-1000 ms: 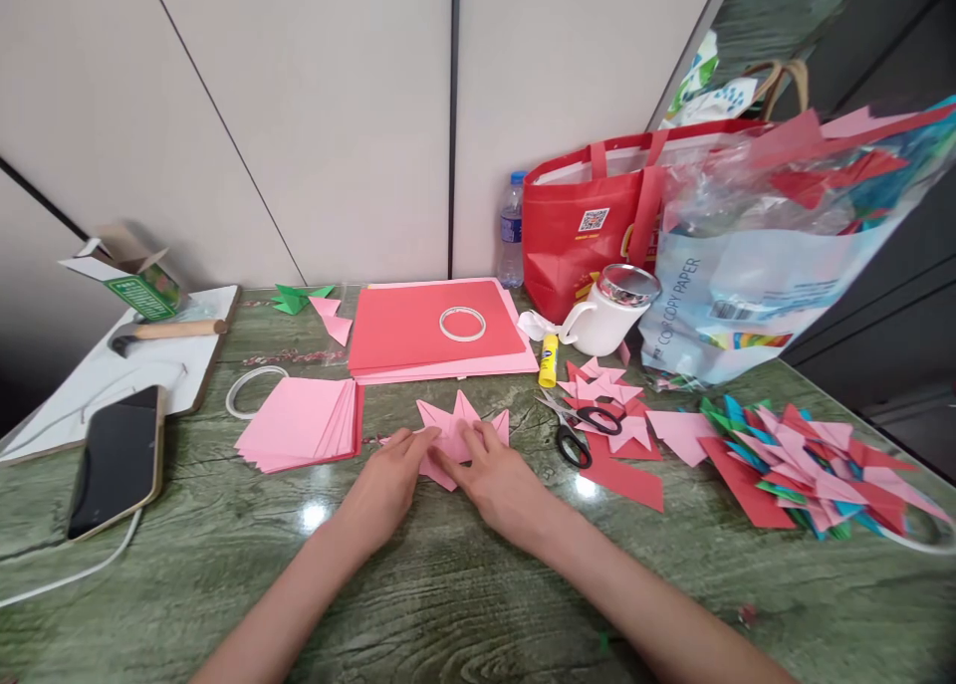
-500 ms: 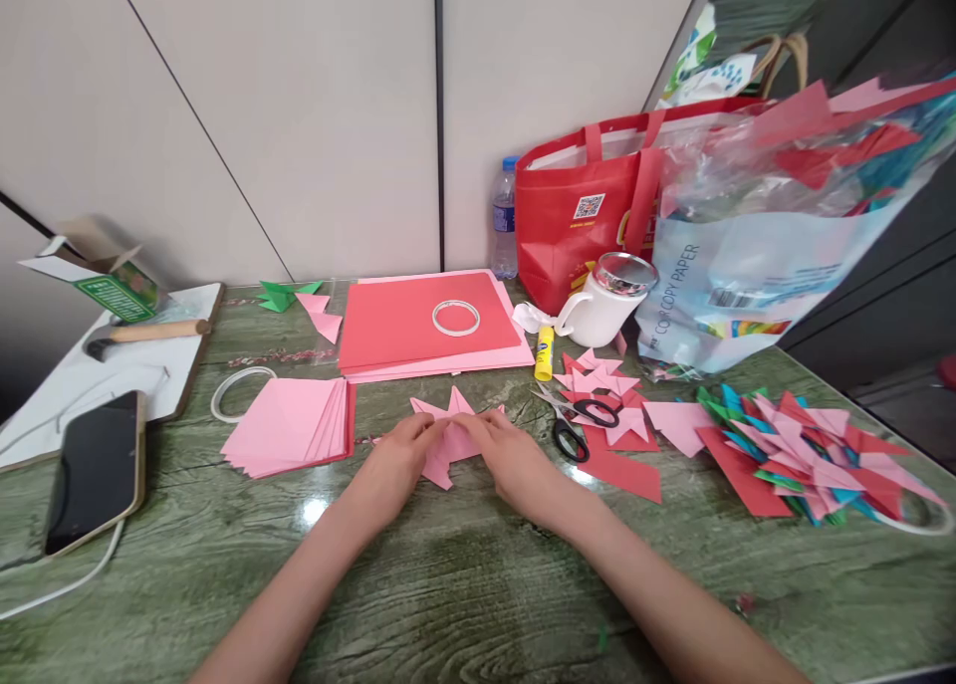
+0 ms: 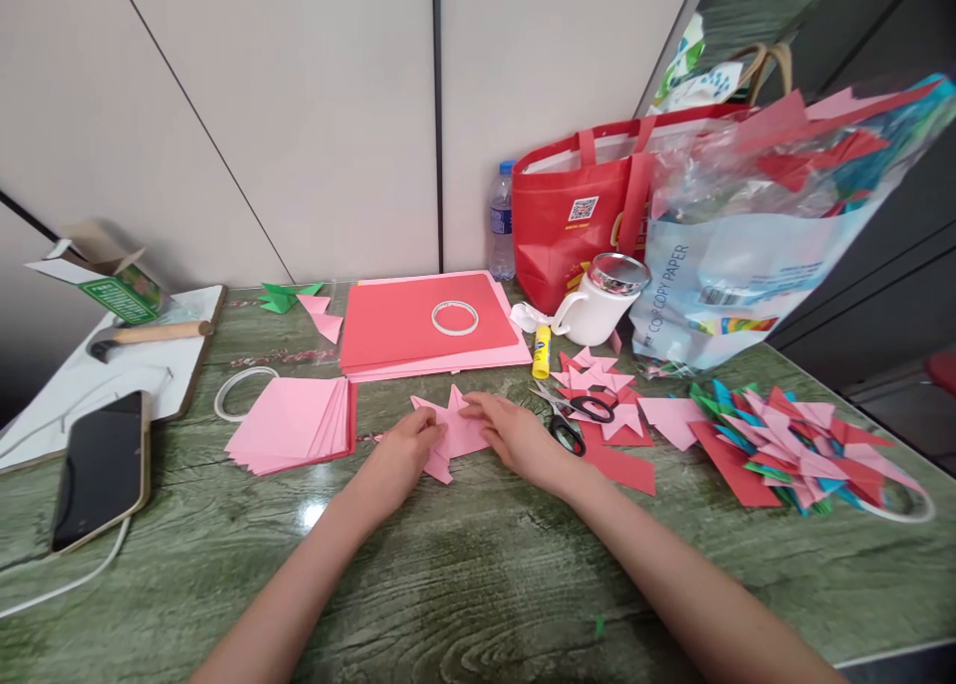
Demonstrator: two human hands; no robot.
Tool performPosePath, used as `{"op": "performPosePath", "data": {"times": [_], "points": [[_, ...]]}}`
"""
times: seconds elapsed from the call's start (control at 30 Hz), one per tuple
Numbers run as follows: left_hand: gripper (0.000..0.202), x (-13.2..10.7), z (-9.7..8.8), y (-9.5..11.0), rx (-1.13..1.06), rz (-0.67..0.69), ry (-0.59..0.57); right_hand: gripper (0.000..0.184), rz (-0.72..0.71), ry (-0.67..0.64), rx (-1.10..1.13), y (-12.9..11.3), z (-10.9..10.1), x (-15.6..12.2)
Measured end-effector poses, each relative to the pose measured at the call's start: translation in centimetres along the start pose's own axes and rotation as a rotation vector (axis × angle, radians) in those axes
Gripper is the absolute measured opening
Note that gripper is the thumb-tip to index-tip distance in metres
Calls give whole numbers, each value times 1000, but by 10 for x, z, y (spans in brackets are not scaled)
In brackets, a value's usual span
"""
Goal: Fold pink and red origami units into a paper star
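Observation:
A pink folded paper star (image 3: 455,433) with pointed tips lies on the table in front of me. My left hand (image 3: 399,455) is at its left side, thumb and fingers closed on the paper. Over the star's right part rests my right hand (image 3: 519,440), its fingers stretched out and slightly apart, partly hiding the points there. To the left is a fanned stack of pink paper squares (image 3: 288,420) with red ones beneath. Black-handled scissors (image 3: 568,430) lie right of my right hand, beside several pink and red folded pieces (image 3: 597,375).
Behind are red and pink sheets (image 3: 410,316) under a tape roll (image 3: 455,304). A glue stick (image 3: 542,351), white mug (image 3: 601,306), red bag (image 3: 553,226) and plastic paper bag (image 3: 694,276) stand right. A colourful folded-paper pile (image 3: 799,440) is far right; a phone (image 3: 105,470) and hammer (image 3: 149,334) are left.
My right hand has moved off the star's middle to its right side and its fingers have straightened. The left hand still holds the left part, its fingers slightly more curled.

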State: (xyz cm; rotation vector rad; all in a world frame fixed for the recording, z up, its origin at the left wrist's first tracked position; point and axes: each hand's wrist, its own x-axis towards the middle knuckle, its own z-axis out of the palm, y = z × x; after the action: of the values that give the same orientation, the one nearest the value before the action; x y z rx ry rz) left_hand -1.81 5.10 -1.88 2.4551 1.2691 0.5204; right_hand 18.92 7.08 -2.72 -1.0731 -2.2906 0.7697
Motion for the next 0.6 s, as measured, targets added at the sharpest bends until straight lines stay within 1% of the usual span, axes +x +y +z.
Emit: {"op": "performPosePath", "data": {"times": [0.1,0.2,0.3,0.4,0.53,0.6], "points": [[28,2,-1,0,26,-2,-67,52,1,-17,4,1,-4,2],[29,4,-3,2,49,-37,-112,54,1,-35,-44,-1,-5,5],[28,6,-8,5,64,-46,-145,57,-5,-89,-168,-6,-4,8],[24,6,-13,4,60,-16,-163,57,-2,-149,-320,-12,-3,10],[26,6,-18,-1,40,46,-170,44,-54,-200,-467,-23,-6,10],[29,5,-19,-3,24,53,-143,38,-91,-216,-514,-28,-7,8]]}}
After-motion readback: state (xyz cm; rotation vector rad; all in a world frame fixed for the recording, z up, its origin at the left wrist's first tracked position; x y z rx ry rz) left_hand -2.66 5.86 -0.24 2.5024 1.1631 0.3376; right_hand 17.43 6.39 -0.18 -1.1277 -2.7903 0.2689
